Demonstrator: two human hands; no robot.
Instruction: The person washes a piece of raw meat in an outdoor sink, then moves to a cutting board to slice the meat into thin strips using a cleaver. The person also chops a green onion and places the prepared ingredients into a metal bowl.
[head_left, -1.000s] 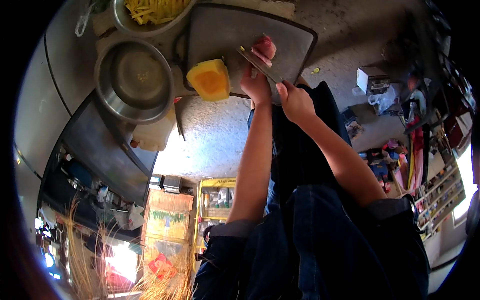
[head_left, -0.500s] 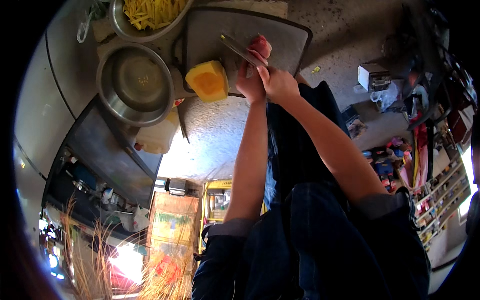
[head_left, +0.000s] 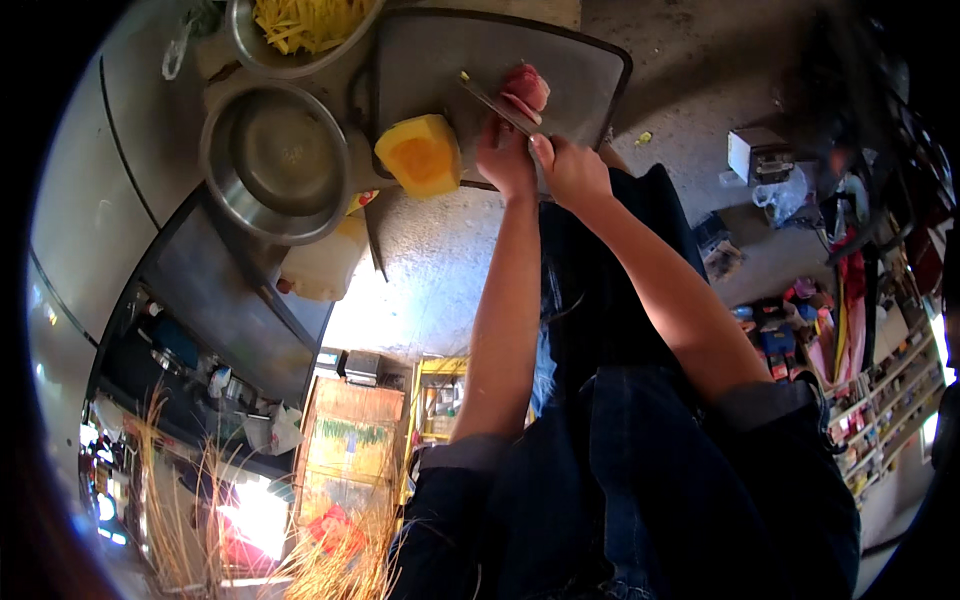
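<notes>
Holding the knife: the right hand point(head_left: 577, 172) has its grip closed around the handle of the knife point(head_left: 492, 102), thumb on the near side, the blade slanting away toward the upper left.
Left hand: the left hand point(head_left: 507, 165) is just beside the blade, its fingers bent and partly hidden behind it; how far open this grip is, and whether it has hold of anything, cannot be told.
Meat: the meat point(head_left: 527, 88) lies on the right half of the dark board point(head_left: 430, 55), just beyond the blade.
Colour of the meat: deep pinkish red over the main lump, lighter pink along the edge nearest the knife.
Shape of the meat: a small, rounded, uneven lump, with a paler, thin-looking strip at its near side; whether that strip is fully cut through cannot be told.
Blade: grey and narrow as seen here, with a small yellow spot at its far end.
Pumpkin: a thick cut piece of pumpkin point(head_left: 418, 155) sits at the board's near left, yellow outside with a deeper orange middle, apart from the meat.
Bowls: a wide metal basin point(head_left: 222, 185) stands left of the board; beyond it, a metal bowl point(head_left: 265, 63) holds yellow strips point(head_left: 305, 22).
</notes>
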